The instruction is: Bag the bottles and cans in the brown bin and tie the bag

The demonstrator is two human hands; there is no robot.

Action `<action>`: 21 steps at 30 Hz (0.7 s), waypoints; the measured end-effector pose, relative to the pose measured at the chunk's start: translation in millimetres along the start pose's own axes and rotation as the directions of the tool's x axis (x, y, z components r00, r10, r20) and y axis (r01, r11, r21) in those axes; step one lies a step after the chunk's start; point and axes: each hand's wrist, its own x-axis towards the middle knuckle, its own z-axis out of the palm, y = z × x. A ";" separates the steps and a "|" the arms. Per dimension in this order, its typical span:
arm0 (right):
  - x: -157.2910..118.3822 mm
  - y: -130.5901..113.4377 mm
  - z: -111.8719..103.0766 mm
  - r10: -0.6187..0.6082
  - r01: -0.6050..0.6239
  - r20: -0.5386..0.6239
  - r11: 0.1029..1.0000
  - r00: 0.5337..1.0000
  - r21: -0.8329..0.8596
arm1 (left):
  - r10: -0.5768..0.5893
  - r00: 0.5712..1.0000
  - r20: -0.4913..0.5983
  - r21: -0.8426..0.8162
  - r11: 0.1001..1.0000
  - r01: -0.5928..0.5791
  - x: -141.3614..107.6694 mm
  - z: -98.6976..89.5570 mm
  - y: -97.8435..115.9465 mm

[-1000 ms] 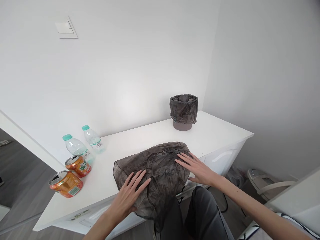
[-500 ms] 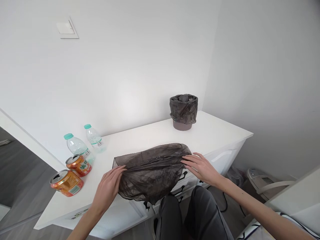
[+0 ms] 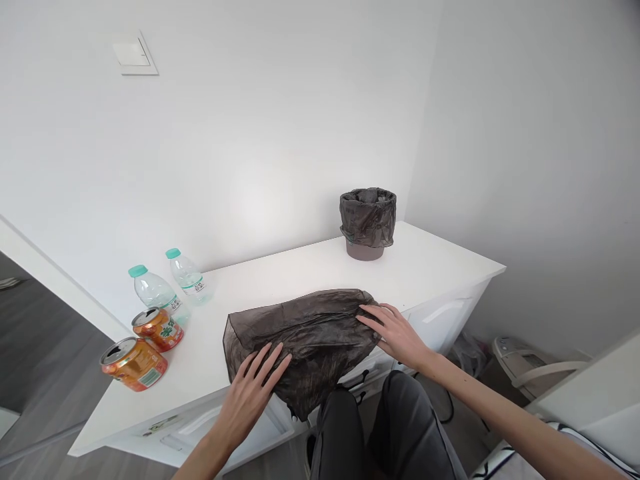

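Observation:
A thin dark plastic bag (image 3: pixel 305 327) lies spread over the front edge of the white cabinet top, its lower part hanging down towards my knees. My left hand (image 3: pixel 257 383) rests on the bag's lower left area with its fingers spread. On the bag's right end lies my right hand (image 3: pixel 393 330), fingers stretched and apart across the film; its thumb is mostly hidden. Behind the bag, a small bin (image 3: pixel 365 251) stands upright at the back right, lined with another dark bag (image 3: pixel 369 217) folded over its rim.
Two orange cans, a nearer one (image 3: pixel 134 365) and a farther one (image 3: pixel 159 328), stand on the cabinet top (image 3: pixel 280 273) at left. Two clear bottles with green caps, one (image 3: pixel 153 288) beside the other (image 3: pixel 187 272), stand behind them. At lower right is a beige appliance (image 3: pixel 523 363).
My left hand has let go of the bag's left edge and slid right and downward over the film, its fingers now spread. My right hand has shifted slightly left.

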 end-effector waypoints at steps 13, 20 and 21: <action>18.4 8.1 -27.5 0.336 -0.310 0.047 0.792 0.941 0.527 | -0.470 0.835 0.286 -0.677 0.518 0.523 27.2 -44.1 -41.3; 45.8 0.2 -22.2 0.505 -0.521 0.129 0.812 0.853 0.263 | -0.658 0.685 0.313 -0.482 0.511 0.712 54.2 -65.0 -86.9; 48.5 -3.4 -22.3 0.509 -0.516 0.098 0.818 0.855 0.257 | -0.698 0.682 0.218 -0.450 0.548 0.705 58.9 -72.8 -91.3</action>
